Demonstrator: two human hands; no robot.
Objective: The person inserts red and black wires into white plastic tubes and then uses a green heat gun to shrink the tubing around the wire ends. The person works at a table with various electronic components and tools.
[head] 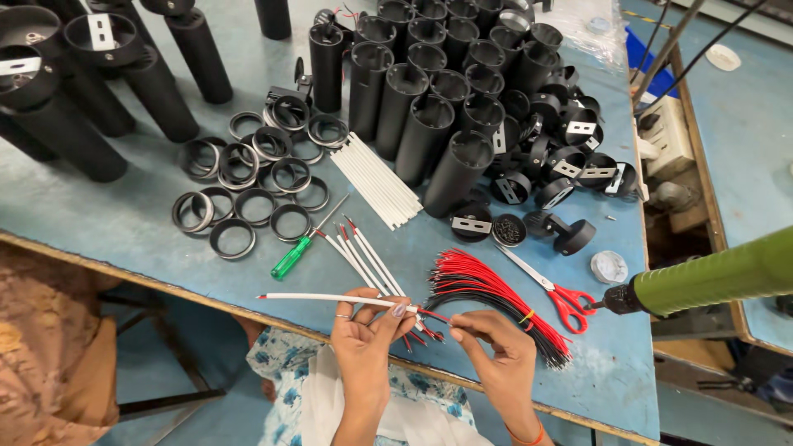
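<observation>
1. The blue worktable carries everything, with stock laid out in groups by kind, which looks meant to keep each sort within reach of the person at its near edge.
2. Black cylindrical housings stand packed together upright at the far middle, open ends up; more of them stand apart at the far left.
3. A green power screwdriver juts in from the right, its tip near the red-handled scissors, both just right of the hands.
4. A bundle of red and black wires, banded with a yellow tie, fans out touching the right hand's side of the table, so single wires can be drawn off easily.
5. Black rings lie flat in a loose cluster at the left, beside a green-handled screwdriver.
6. White sleeving tubes lie in a neat stack in the middle; finished ones with red tips lie just above the hands.
7. The left hand pinches one white sleeve between thumb and fingertips, holding it level, its free end pointing left.
8. The right hand pinches the wire ends at the sleeve's right mouth, thumb and forefinger pressed together, the two hands close and nearly touching.
</observation>
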